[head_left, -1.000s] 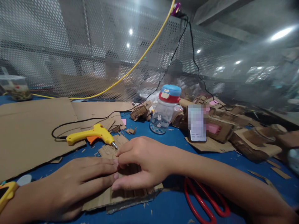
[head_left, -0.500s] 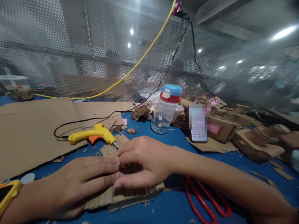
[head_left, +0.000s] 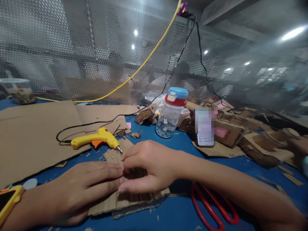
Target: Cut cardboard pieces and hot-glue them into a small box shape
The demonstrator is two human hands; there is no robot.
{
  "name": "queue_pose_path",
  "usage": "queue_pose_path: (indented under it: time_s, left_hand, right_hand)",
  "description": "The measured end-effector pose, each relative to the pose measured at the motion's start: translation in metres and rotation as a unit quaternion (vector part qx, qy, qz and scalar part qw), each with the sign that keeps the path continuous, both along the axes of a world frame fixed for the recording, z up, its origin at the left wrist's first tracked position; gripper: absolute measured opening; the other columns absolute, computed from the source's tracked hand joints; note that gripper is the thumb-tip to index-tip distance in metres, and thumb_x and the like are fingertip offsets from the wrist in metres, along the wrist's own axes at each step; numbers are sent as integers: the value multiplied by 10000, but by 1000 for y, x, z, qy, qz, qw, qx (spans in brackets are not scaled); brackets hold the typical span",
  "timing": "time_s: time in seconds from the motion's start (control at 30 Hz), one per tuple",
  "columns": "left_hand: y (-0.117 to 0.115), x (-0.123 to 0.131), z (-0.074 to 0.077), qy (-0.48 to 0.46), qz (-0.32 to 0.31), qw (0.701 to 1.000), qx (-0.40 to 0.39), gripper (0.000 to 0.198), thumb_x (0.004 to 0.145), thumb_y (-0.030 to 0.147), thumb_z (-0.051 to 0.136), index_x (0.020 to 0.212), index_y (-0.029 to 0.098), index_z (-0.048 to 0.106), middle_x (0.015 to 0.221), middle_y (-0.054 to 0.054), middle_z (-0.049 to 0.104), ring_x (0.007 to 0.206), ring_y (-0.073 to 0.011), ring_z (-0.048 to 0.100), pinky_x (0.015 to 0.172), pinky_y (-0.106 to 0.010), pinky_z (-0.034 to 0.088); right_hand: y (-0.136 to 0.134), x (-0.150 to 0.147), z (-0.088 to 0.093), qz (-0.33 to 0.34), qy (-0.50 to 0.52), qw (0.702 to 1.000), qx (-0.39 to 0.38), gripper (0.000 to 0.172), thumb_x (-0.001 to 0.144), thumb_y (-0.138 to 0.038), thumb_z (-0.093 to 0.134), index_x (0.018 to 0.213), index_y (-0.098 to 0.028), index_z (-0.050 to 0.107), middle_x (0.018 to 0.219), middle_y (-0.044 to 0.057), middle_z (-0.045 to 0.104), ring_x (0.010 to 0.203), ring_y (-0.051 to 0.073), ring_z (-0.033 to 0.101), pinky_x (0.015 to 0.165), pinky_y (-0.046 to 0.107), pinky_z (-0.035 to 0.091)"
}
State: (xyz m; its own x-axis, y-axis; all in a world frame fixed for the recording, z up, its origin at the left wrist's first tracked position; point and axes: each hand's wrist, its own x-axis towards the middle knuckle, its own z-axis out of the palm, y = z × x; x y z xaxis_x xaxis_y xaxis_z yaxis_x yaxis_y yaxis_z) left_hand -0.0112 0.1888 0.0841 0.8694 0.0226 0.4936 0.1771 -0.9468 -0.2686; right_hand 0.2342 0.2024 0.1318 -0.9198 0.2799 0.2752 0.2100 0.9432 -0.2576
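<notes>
view turned slightly left, more yellow watch (head_left: 11,201) showing

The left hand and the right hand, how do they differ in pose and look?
The left hand lies stretched out, nearly flat; the right hand is arched and bent. The left hand has a yellow watch behind it; the right hand shows none. Both are at the same ridged cardboard.

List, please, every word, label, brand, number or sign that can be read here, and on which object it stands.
No text can be read.
Rectangular phone with lit screen: small lines near the bottom, too blurred to read; the rest is pixelated.
Clear plastic bottle with blue-and-red lid: white rabbit pictures, no readable words.
Yellow glue gun with orange trigger: no readable label.
Brown corrugated cardboard in the foreground: no visible print.
</notes>
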Motion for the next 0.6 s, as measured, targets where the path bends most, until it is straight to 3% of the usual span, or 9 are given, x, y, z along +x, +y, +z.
queue_pose_path:
  time_s: [0.43, 0.6]
  left_hand:
    - [-1, 2, 3, 8, -1, 1000, 2, 448, 769, 110, 422, 1181, 175, 586, 1146, -74, 742, 1145, -168, 656, 961, -242, 536]
    - [-1, 1, 1, 9, 6, 1000, -9, 614, 786, 108, 428, 1394, 194, 448, 1141, -63, 744, 1114, -177, 676, 938, -259, 556]
  right_hand:
    - [0, 0, -1, 6, 5, 1000, 0, 342, 918, -439, 570, 747, -150, 636, 714, 50, 672, 676, 147, 603, 620, 235, 415]
    - [-1, 0, 0, 2, -6, 1000, 1, 327, 927, -433, 563, 777, -152, 640, 754, 56, 690, 696, 149, 613, 630, 241, 418]
